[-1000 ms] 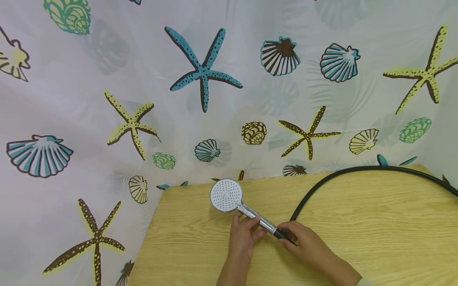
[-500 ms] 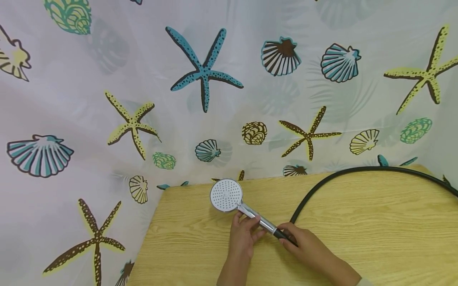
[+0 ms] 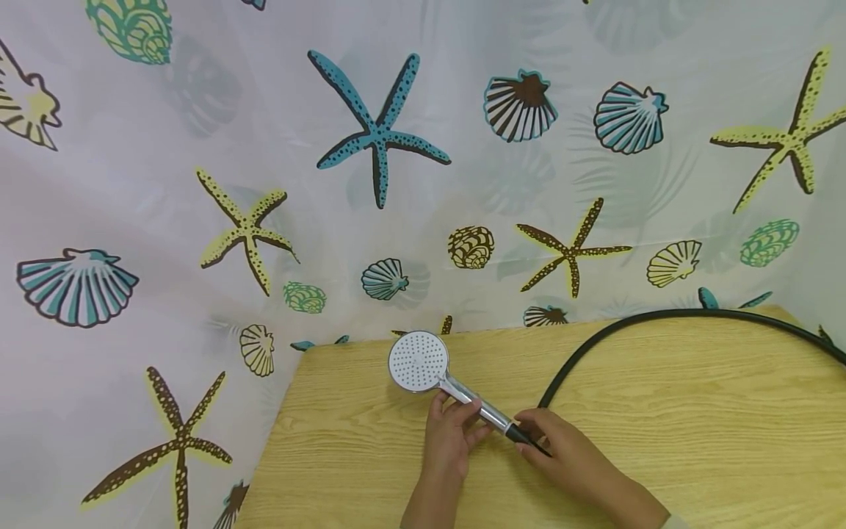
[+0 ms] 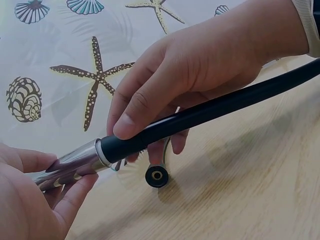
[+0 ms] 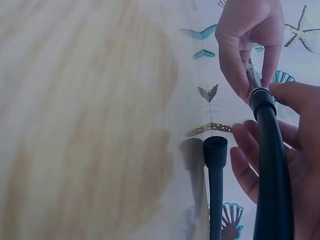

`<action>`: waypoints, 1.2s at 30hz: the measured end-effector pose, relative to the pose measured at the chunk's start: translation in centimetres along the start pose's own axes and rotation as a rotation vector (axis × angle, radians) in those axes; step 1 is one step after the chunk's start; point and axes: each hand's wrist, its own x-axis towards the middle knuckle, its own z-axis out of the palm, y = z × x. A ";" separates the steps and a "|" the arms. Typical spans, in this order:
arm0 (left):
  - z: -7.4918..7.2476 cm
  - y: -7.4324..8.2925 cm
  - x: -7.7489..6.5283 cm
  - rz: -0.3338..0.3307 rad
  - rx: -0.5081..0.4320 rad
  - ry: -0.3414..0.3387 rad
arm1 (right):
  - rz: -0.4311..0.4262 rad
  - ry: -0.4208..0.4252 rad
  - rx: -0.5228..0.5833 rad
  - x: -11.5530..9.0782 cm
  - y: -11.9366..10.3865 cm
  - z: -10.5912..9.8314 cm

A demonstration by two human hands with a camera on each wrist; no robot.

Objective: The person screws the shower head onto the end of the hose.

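A chrome hand shower head [image 3: 418, 361] with a white perforated face sits over the wooden tabletop, face up. My left hand [image 3: 449, 441] grips its silver handle [image 3: 494, 416], thumb on top and fingers underneath. At the handle's lower end, my right hand [image 3: 568, 455] pinches the black connector of a shower hose [image 4: 200, 115]. The left wrist view shows the connector [image 4: 122, 146] right against the handle's rim, with the right thumb laid along it. Below the right fingers, a free black hose end [image 4: 157, 176] with a round opening faces the camera.
From behind my right hand, a black hose length [image 3: 687, 312] arcs across the wooden table [image 3: 344, 448] to the right edge. A white curtain [image 3: 449, 169] printed with starfish and shells hangs behind the table and along its left side.
My right fingers shift slightly around the hose connector. The shower head and my left hand stay where they were.
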 end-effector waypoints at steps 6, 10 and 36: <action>0.0 0.0 0.0 -0.002 0.000 0.003 | -0.053 0.091 -0.032 0.0 -0.3 0.0; 0.0 0.0 0.0 -0.006 0.002 0.006 | -0.106 0.124 -0.029 0.0 -0.4 0.0; 0.1 -0.1 0.1 -0.004 -0.006 0.002 | -0.060 0.065 -0.014 0.1 -0.1 0.0</action>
